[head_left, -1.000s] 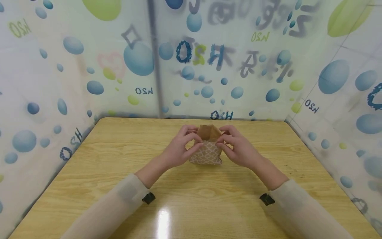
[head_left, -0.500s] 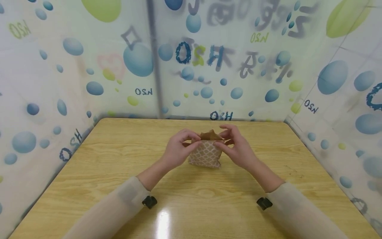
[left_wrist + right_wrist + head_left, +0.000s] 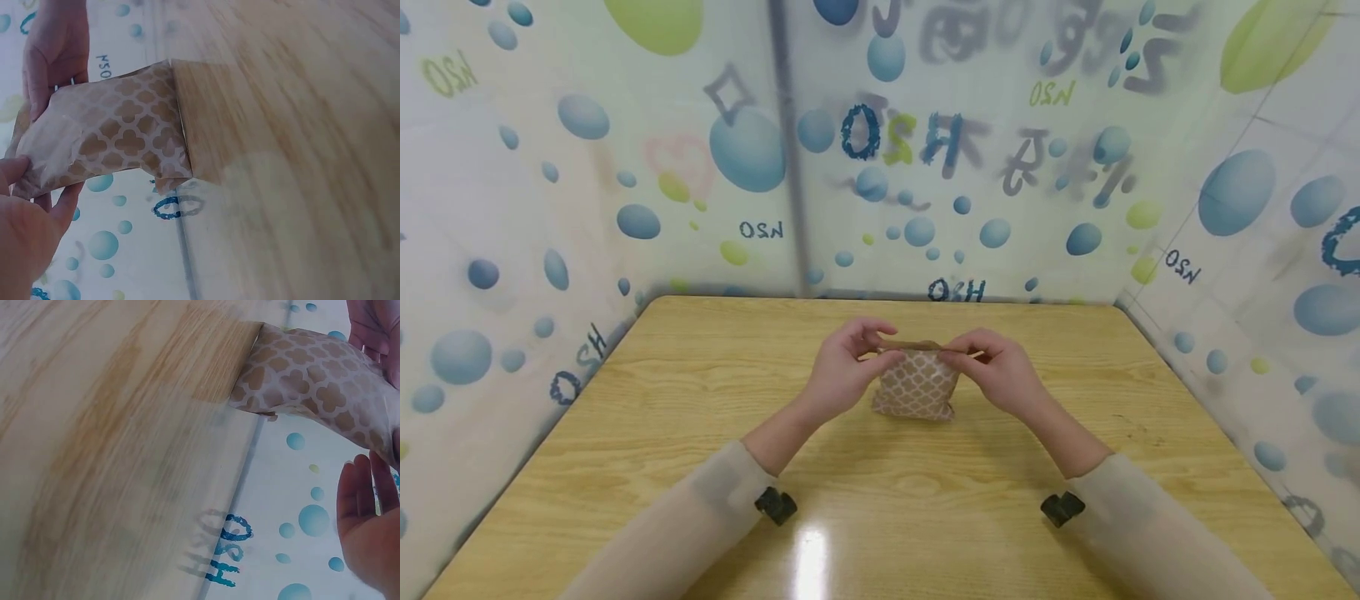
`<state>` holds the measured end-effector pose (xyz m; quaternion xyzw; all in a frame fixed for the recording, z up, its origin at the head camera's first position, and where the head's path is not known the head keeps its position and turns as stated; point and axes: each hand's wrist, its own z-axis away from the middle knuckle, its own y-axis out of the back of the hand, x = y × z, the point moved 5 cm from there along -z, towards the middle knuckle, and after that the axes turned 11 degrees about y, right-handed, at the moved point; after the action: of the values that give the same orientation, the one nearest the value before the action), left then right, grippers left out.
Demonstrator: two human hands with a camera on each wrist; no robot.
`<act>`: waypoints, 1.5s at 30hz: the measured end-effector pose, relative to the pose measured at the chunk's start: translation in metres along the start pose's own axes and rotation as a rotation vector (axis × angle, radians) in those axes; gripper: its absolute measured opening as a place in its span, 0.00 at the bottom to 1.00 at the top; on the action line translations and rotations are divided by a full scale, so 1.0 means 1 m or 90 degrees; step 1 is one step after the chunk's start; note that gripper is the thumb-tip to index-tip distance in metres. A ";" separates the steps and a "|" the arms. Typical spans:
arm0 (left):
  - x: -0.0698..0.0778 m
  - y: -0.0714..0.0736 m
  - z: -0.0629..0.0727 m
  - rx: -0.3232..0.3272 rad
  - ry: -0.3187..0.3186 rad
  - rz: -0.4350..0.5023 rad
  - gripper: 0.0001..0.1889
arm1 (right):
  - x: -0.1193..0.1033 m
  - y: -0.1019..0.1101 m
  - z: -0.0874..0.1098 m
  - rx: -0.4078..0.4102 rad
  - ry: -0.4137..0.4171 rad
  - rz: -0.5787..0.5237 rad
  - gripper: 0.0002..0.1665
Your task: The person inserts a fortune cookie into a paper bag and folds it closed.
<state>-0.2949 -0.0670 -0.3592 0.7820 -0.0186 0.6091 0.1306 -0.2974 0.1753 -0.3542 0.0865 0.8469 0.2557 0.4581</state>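
Observation:
A small brown paper bag [image 3: 916, 385] with a white lattice pattern stands upright on the wooden table, between both hands. My left hand [image 3: 841, 372] pinches its top left corner, thumb on the near face and fingers behind. At the top right corner, my right hand [image 3: 1004, 372] does the same. Along the top edge only a thin strip of plain brown paper shows. In the left wrist view the bag [image 3: 128, 119] looks plump, its base on the tabletop. Seen from the right wrist, the bag's printed face [image 3: 312, 378] bulges; the bag's contents are hidden.
The wooden table [image 3: 880, 517] reaches to walls on three sides. Its back edge lies a short way behind the bag. The wall covering [image 3: 1000, 167] carries blue and green bubbles and lettering. Dark wrist devices [image 3: 1063, 508] sit at both sleeves.
The plain brown paper standing up at the bag's mouth has come down to a thin strip. The right fingers have lowered onto the top edge; the bag stays in place.

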 end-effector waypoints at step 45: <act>-0.002 -0.004 -0.001 -0.035 0.046 -0.064 0.06 | -0.003 -0.003 0.003 -0.026 0.032 -0.001 0.05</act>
<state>-0.2954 -0.0636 -0.3619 0.7557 0.0089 0.6288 0.1827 -0.2931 0.1726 -0.3547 0.0699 0.8529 0.2744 0.4387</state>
